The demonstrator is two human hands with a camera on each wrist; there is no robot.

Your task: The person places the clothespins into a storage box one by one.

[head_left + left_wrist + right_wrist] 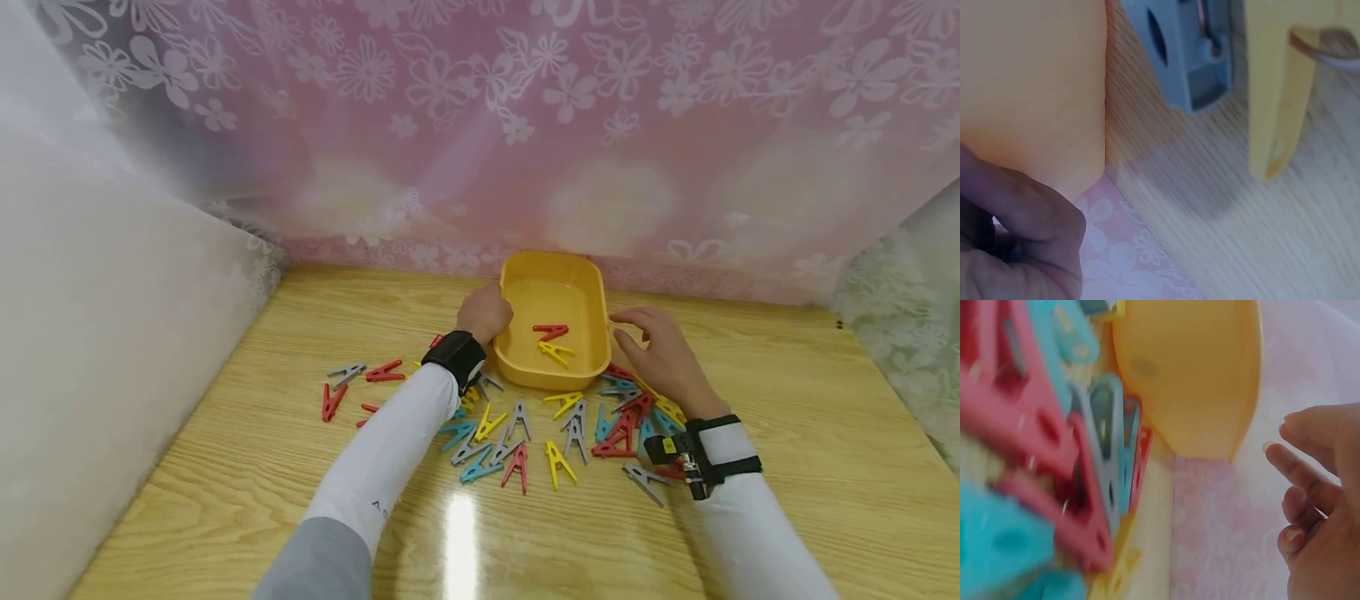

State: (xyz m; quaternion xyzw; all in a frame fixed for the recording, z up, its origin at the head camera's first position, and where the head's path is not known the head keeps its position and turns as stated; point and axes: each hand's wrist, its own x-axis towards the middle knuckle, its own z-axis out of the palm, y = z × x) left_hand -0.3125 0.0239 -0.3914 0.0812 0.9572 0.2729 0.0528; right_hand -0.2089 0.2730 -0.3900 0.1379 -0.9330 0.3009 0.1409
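A yellow plastic basin stands near the back of the table, with a red clothespin and a yellow clothespin inside. My left hand grips its left rim with curled fingers; the left wrist view shows those fingers against the outer wall. On the other side, my right hand is spread beside the right rim and holds nothing. In the right wrist view its fingertips are a little apart from the basin. Clothespins in red, blue, grey and yellow lie scattered in front.
A denser heap of clothespins lies below my right hand. More, such as a red clothespin, lie left of my left forearm. A pink flowered curtain hangs right behind the basin, and a white panel borders the wooden table.
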